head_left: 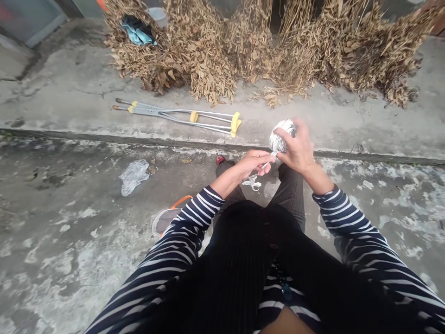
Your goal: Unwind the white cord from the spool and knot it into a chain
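A ball of white cord is held up in my right hand, whose thumb and fingers curl round its right side. Just left of and below the ball, my left hand pinches a strand of the same cord between thumb and fingers. Loose loops of white cord hang beneath my left hand. Both hands are close together, above my knees.
A pair of crutches with yellow pads lies on the concrete ledge. Dried plants are heaped behind it. A crumpled clear plastic bag and an orange-rimmed item lie on the lower ground at left.
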A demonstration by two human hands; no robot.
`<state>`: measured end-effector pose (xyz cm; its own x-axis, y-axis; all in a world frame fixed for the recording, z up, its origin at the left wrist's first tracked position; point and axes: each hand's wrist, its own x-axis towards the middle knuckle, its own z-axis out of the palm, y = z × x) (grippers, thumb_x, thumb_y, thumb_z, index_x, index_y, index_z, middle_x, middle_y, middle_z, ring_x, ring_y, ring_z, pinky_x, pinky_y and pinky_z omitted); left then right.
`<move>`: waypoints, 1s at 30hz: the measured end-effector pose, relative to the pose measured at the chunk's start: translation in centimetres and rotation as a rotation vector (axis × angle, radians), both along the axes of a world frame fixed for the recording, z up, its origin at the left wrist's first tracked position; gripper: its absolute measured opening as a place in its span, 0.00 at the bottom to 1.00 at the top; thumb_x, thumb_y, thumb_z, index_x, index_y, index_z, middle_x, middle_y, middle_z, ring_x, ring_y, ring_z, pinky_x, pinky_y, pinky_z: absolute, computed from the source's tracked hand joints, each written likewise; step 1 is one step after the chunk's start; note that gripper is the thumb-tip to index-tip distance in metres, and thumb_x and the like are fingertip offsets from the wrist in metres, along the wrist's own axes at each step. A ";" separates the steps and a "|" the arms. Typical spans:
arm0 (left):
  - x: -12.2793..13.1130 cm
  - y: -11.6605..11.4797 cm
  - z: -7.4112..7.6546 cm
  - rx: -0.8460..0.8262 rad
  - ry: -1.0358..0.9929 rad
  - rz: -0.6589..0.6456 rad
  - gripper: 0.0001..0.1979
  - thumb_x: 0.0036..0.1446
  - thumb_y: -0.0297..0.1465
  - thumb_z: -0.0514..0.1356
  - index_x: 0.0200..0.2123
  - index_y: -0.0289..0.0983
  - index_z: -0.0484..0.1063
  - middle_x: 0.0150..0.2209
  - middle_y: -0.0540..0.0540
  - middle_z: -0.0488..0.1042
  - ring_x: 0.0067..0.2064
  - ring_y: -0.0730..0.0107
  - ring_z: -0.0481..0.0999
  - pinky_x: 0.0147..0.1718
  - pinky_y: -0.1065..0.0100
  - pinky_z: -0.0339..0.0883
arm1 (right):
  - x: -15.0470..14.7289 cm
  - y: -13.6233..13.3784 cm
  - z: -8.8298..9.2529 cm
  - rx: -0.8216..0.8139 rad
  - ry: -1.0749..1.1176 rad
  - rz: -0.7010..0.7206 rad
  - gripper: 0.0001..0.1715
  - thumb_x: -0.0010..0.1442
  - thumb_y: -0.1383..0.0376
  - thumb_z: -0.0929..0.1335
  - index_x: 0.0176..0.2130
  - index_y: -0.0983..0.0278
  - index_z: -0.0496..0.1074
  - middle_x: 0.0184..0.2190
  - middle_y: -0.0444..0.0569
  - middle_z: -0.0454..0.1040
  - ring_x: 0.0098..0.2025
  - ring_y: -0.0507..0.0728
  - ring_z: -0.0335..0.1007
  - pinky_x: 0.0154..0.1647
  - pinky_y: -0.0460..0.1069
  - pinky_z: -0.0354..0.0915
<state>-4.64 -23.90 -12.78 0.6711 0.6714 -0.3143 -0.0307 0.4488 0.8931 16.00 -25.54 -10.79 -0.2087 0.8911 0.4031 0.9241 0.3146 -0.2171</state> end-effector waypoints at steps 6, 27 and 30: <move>0.5 0.3 0.3 0.028 0.079 0.049 0.10 0.59 0.30 0.63 0.26 0.32 0.75 0.27 0.42 0.80 0.25 0.73 0.78 0.22 0.75 0.65 | 0.0 -0.1 1.3 0.065 -0.019 0.023 0.32 0.60 0.52 0.73 0.62 0.50 0.69 0.67 0.53 0.54 0.68 0.77 0.52 0.57 0.71 0.69; -3.6 0.5 -3.9 0.186 0.124 -0.308 0.19 0.53 0.44 0.70 0.31 0.30 0.80 0.31 0.40 0.81 0.29 0.72 0.78 0.23 0.75 0.65 | 4.8 3.2 10.6 0.247 -0.292 -0.256 0.30 0.64 0.57 0.70 0.63 0.58 0.70 0.70 0.61 0.53 0.71 0.74 0.51 0.58 0.67 0.67; -5.1 1.8 -6.1 0.248 0.284 -0.306 0.16 0.53 0.42 0.70 0.31 0.32 0.81 0.33 0.40 0.82 0.31 0.70 0.79 0.24 0.75 0.66 | 6.2 2.9 12.5 0.237 -0.315 -0.354 0.32 0.62 0.57 0.71 0.64 0.58 0.71 0.71 0.63 0.53 0.71 0.76 0.51 0.55 0.66 0.69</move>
<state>-9.78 -22.14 -18.90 0.7603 0.5345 -0.3691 0.3300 0.1716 0.9283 22.25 -22.63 1.71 -0.0548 0.8210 0.5683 0.9916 -0.0220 0.1274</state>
